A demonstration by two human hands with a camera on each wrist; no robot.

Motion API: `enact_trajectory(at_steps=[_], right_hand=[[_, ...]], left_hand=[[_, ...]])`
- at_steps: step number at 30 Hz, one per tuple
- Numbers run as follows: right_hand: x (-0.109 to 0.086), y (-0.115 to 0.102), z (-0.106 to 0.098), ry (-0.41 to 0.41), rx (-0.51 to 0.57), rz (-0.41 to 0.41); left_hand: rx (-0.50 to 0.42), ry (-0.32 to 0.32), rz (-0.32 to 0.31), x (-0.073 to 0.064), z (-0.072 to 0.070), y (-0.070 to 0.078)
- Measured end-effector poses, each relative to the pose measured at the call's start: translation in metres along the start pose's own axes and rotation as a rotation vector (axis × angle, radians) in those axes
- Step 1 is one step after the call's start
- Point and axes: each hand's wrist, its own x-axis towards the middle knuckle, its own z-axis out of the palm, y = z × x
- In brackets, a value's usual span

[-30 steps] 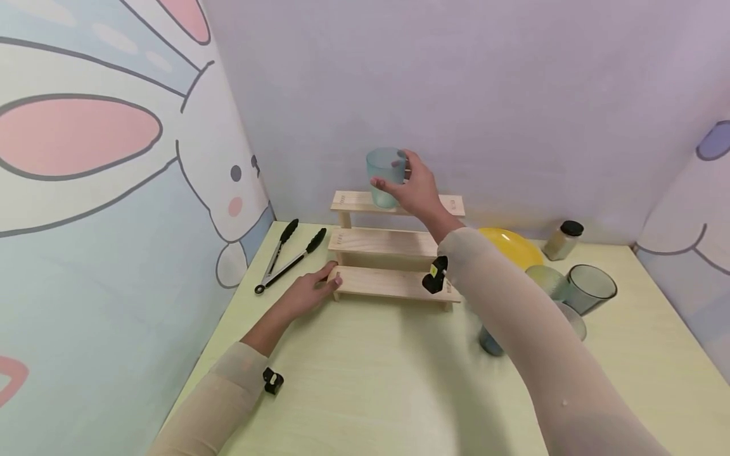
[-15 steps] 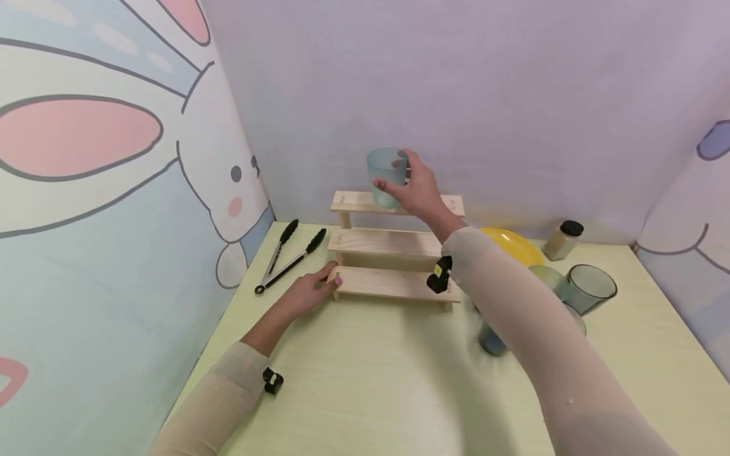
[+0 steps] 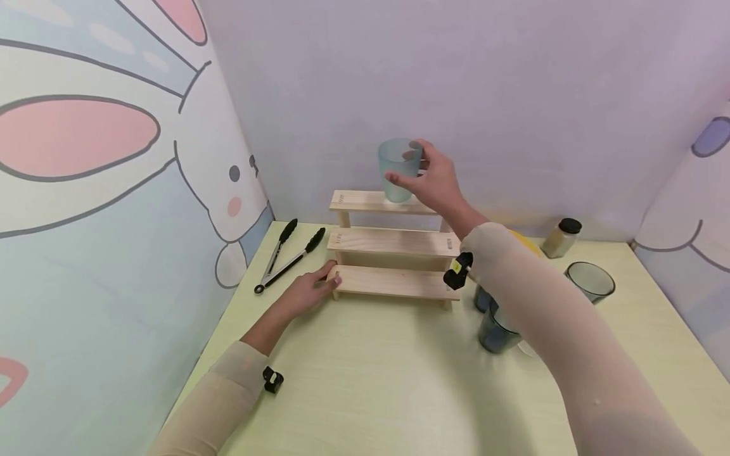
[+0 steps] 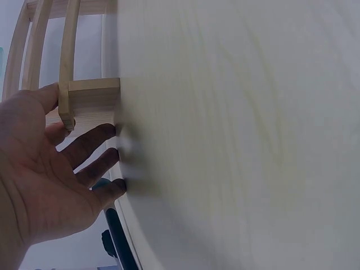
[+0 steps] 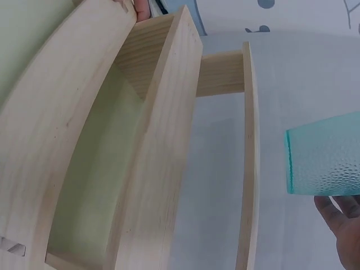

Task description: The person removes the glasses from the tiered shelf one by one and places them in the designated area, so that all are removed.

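Observation:
My right hand [image 3: 433,180] grips a translucent teal cup [image 3: 392,166], thumb on one side and fingers round the other. The cup is upright over the top board of a three-tier wooden shelf rack [image 3: 393,240]. In the right wrist view, a gap shows between the base of the cup [image 5: 323,157] and the top board [image 5: 250,169]. My left hand [image 3: 308,292] holds the left end of the lowest board. Seen from the left wrist, thumb and forefinger pinch the board end [image 4: 66,107], while the other fingers reach down to the tabletop.
Black-tipped tongs [image 3: 279,269] lie spread left of the rack. To the right stand dark blue glasses [image 3: 497,334], a grey glass [image 3: 591,282] and a black-lidded jar [image 3: 561,239]. The right sleeve partly covers a yellow plate [image 3: 526,242]. Walls border the table behind and at both sides.
The right hand has moved the cup a little to the right and up over the top board. My left hand keeps its place on the lowest board.

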Motion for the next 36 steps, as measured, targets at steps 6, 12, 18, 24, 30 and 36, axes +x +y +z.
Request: enact_trajectory(at_steps=[6, 12, 18, 24, 30, 36], right_hand=[[-0.008, 0.001, -0.016, 0.0, -0.033, -0.034], [-0.017, -0.004, -0.035, -0.006, -0.087, -0.057], [-0.029, -0.003, -0.058, -0.008, -0.089, -0.055], [-0.042, 0.003, -0.078, -0.005, -0.079, -0.05], [-0.057, 0.007, -0.093, -0.006, -0.057, -0.035], [-0.072, 0.009, -0.106, -0.014, -0.028, -0.055]], left_hand=[[0.002, -0.005, 0.003, 0.0, 0.0, -0.001], [0.019, -0.002, 0.005, 0.001, -0.001, -0.003], [0.019, -0.009, 0.009, 0.002, -0.002, -0.006], [0.019, -0.011, 0.003, 0.001, -0.004, -0.008], [0.017, -0.015, -0.005, 0.001, -0.005, -0.011], [0.021, -0.019, -0.015, 0.001, -0.005, -0.011]])
